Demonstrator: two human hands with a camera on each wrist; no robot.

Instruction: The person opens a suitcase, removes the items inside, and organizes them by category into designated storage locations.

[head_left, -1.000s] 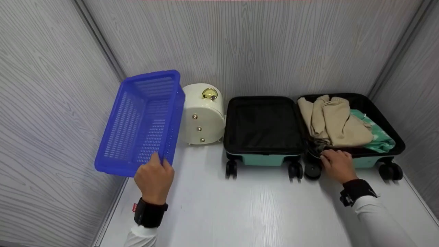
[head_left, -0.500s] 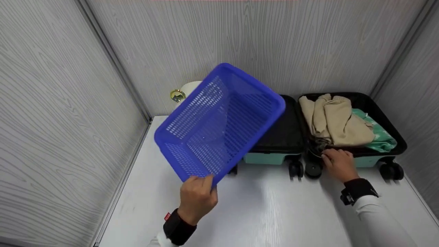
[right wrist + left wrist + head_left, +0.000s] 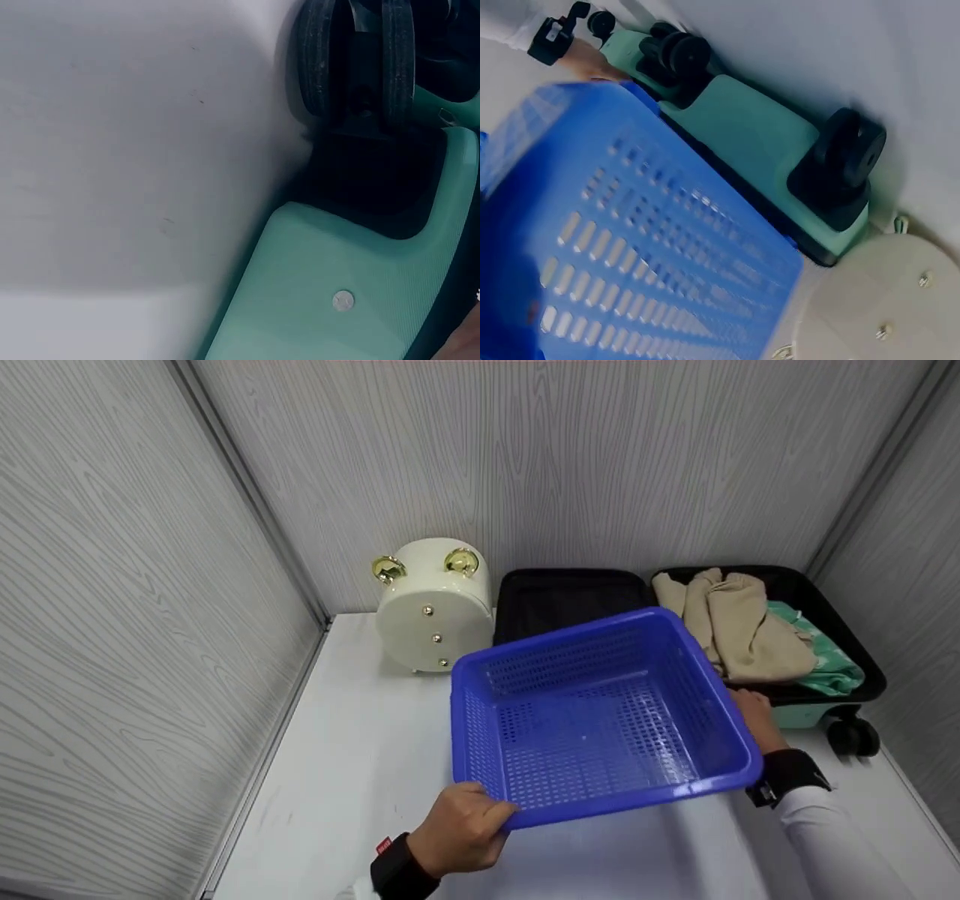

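My left hand (image 3: 463, 831) grips the near-left corner of a blue plastic basket (image 3: 577, 814), thumb over the rim. The basket is tilted up in front of the opened suitcase, its perforated inside facing me and nothing in it. In the left wrist view its slotted side (image 3: 630, 225) fills much of the picture. My right hand (image 3: 757, 720) holds the front rim of the suitcase's right half (image 3: 799, 714); the basket hides part of its fingers. A beige cloth (image 3: 757, 637) and a green patterned cloth (image 3: 832, 664) lie in that half.
A round cream case (image 3: 435, 622) with gold ear-shaped trims stands left of the suitcase. The suitcase's black left half (image 3: 570, 596) is partly behind the basket. Black wheels (image 3: 853, 736) stick out in front. Grey wood-grain walls (image 3: 562, 472) enclose the white surface (image 3: 322, 780).
The basket has swung from the left, in front of the cream case, rightward and lower, turning sideways. My left hand moved right with it. My right hand has stayed at the rim.
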